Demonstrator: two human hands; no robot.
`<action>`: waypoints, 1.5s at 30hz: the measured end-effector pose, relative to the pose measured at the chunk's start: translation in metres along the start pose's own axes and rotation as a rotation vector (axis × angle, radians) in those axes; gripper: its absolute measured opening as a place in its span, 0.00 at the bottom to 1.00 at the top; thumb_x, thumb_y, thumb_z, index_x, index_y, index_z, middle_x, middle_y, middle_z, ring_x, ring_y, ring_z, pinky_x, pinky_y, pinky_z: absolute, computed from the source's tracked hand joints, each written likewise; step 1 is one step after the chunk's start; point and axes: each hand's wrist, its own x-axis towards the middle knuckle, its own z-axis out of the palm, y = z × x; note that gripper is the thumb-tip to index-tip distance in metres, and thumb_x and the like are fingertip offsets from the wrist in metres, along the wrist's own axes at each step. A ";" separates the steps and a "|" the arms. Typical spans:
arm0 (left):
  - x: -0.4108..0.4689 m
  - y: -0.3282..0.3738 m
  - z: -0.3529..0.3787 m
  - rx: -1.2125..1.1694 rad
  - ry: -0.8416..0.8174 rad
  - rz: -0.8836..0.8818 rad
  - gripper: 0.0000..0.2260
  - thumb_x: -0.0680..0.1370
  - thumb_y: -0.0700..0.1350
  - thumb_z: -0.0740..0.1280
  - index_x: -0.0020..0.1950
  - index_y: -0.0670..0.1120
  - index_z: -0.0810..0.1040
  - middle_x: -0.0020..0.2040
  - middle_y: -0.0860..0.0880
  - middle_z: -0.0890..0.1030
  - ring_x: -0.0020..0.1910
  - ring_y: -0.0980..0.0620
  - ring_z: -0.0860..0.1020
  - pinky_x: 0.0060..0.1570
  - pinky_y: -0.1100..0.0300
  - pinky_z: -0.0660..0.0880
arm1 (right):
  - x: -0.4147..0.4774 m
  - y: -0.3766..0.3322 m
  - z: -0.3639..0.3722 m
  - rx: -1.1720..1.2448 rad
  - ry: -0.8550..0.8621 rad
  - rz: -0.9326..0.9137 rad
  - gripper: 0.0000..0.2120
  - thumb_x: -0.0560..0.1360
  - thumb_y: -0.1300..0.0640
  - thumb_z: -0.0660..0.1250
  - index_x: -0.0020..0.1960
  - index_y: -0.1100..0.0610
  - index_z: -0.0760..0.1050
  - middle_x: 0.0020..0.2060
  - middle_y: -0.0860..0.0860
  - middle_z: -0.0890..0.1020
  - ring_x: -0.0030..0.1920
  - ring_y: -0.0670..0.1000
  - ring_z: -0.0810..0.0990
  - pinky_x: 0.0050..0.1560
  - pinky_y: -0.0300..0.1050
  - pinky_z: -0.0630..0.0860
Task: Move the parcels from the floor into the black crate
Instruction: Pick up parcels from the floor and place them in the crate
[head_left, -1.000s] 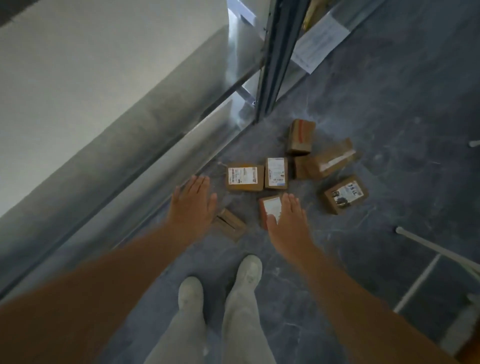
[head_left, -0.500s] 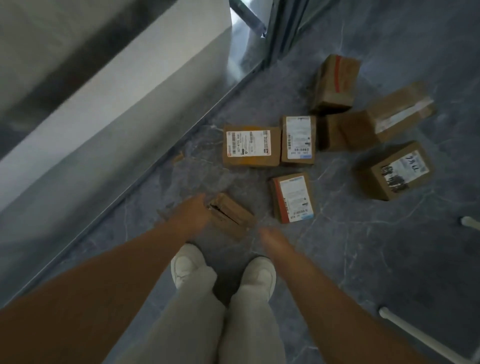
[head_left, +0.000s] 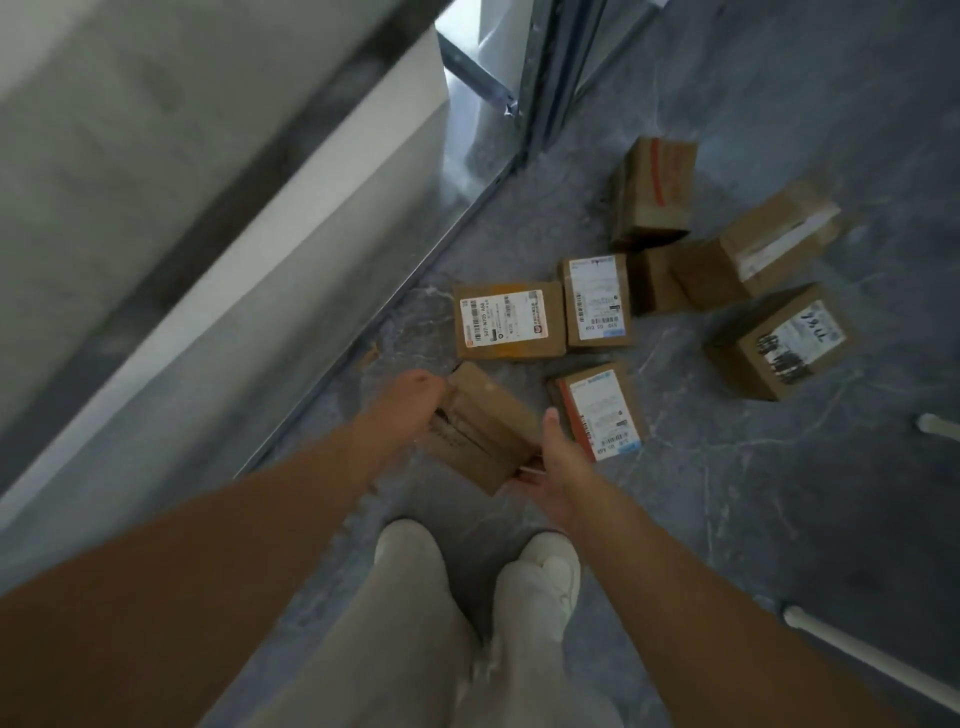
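Note:
Several brown cardboard parcels lie on the grey floor. The nearest, a plain taped parcel (head_left: 485, 428), is held between both hands just above my feet. My left hand (head_left: 410, 395) grips its left end with curled fingers. My right hand (head_left: 550, 462) holds its right end, thumb up along the side and fingers under it. Beyond it lie a parcel with a wide white label (head_left: 509, 320), a narrow labelled parcel (head_left: 597, 300) and a red-edged labelled parcel (head_left: 600, 410). The black crate is not in view.
More parcels lie at the right: one with a red stripe (head_left: 653, 192), a long taped one (head_left: 763, 244) and one with black scribbles (head_left: 782, 340). A white wall with a metal base (head_left: 332, 291) runs along the left. White rods (head_left: 872, 660) lie at the lower right.
Both hands came down from above the parcels and closed on the plain parcel near my feet. The view moved closer to the floor.

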 end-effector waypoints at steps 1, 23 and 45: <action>-0.020 0.017 -0.010 0.002 -0.005 0.030 0.11 0.81 0.42 0.61 0.55 0.38 0.80 0.55 0.38 0.81 0.49 0.45 0.79 0.41 0.67 0.72 | -0.025 -0.013 0.000 -0.014 0.035 -0.032 0.30 0.81 0.40 0.58 0.73 0.61 0.65 0.58 0.61 0.78 0.53 0.60 0.80 0.45 0.56 0.83; -0.523 0.414 -0.180 -0.311 0.131 0.815 0.11 0.75 0.39 0.70 0.56 0.49 0.82 0.45 0.50 0.83 0.45 0.53 0.82 0.50 0.57 0.79 | -0.638 -0.277 -0.085 -0.131 0.075 -0.981 0.07 0.76 0.70 0.68 0.53 0.67 0.80 0.41 0.57 0.83 0.35 0.49 0.83 0.29 0.35 0.79; -0.621 0.401 -0.115 -0.833 0.359 0.910 0.17 0.81 0.56 0.62 0.53 0.45 0.82 0.54 0.44 0.84 0.57 0.48 0.82 0.62 0.51 0.76 | -0.729 -0.329 -0.131 -0.516 -0.454 -1.203 0.06 0.80 0.53 0.64 0.54 0.45 0.78 0.54 0.50 0.80 0.55 0.50 0.79 0.51 0.43 0.79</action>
